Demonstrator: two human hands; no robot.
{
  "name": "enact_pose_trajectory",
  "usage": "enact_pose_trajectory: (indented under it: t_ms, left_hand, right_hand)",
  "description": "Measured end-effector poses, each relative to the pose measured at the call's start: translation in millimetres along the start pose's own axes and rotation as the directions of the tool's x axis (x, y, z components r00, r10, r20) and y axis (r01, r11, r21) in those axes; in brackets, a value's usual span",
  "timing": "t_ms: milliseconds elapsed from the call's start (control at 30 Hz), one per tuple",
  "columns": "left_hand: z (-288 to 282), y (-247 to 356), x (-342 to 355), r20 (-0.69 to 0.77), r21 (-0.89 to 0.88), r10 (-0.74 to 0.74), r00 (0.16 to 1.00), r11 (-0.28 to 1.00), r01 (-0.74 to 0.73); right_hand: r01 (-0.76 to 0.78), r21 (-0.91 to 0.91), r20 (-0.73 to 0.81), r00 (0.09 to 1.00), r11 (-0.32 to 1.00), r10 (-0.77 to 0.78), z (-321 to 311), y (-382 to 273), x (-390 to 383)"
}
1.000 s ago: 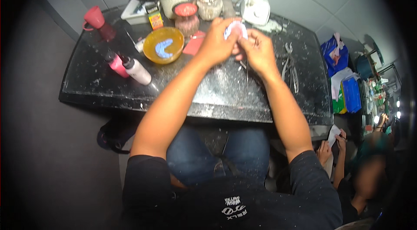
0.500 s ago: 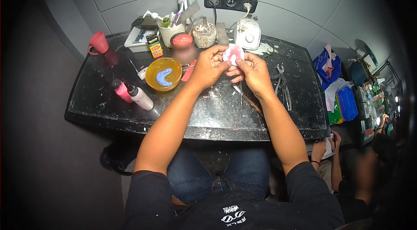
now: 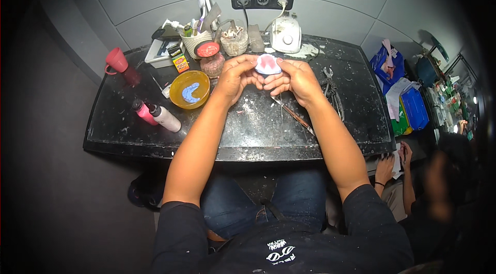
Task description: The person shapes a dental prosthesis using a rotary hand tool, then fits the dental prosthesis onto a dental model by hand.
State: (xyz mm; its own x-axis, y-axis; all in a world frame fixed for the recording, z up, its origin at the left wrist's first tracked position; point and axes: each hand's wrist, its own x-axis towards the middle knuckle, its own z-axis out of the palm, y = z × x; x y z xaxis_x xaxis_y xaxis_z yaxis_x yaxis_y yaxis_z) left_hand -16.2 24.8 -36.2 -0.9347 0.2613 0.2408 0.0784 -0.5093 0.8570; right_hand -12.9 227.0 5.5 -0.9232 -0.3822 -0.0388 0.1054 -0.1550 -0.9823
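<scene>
Both my hands hold a white dental cast [image 3: 268, 71] with a pink layer over its middle, raised above the black workbench [image 3: 248, 137]. My left hand [image 3: 235, 78] grips its left edge, and my right hand [image 3: 298, 80] grips the right edge. Thumbs rest at the cast's sides, while the curled fingers sit below it; part of its underside is hidden. To the left of my left hand stands an amber bowl [image 3: 178, 81] with a blue horseshoe-shaped dental piece [image 3: 187, 93] inside. A thin tool with a brown handle [image 3: 297, 116] lies below my right hand.
Pink [image 3: 145, 113] and whitish [image 3: 168, 120] bottles stand at the left, near a red mug [image 3: 118, 60]. Behind are a red-lidded jar [image 3: 212, 65] and a white knobbed device [image 3: 285, 36]. Pliers [image 3: 328, 72] lie right. Another person's hand [image 3: 383, 169] shows at lower right.
The cast has been tilted, and its pink part now faces me differently. My thumbs have moved from its front toward its sides. The whole view has shifted slightly.
</scene>
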Motion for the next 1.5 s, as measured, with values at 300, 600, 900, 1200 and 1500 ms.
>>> enact_pose_trajectory:
  t_ms: [300,600,900,1200,1500]
  left_hand:
    - [-1,-3,1,-0.004,-0.019,-0.101,0.995,0.995,0.101]
    - [3,0,-4,-0.088,-0.02,-0.168,0.982,0.986,0.167]
    - [8,0,-3,-0.237,0.113,-0.268,0.934,0.947,0.301]
    - [9,-4,-4,-0.205,0.148,-0.203,0.957,0.96,0.236]
    - [10,1,-6,-0.214,0.042,-0.156,0.964,0.985,0.169]
  right_hand:
    - [-0.086,0.061,-0.023,0.996,0.994,0.087,-4,-3,-1]
    - [-0.098,-0.027,-0.038,0.995,0.995,0.097,2,0,-2]
    - [-0.106,-0.067,-0.034,0.994,0.992,0.104,7,3,-2]
    - [-0.093,-0.067,-0.038,0.995,0.993,0.09,7,7,-1]
    - [-0.104,-0.025,-0.036,0.994,0.994,0.103,4,6,0]
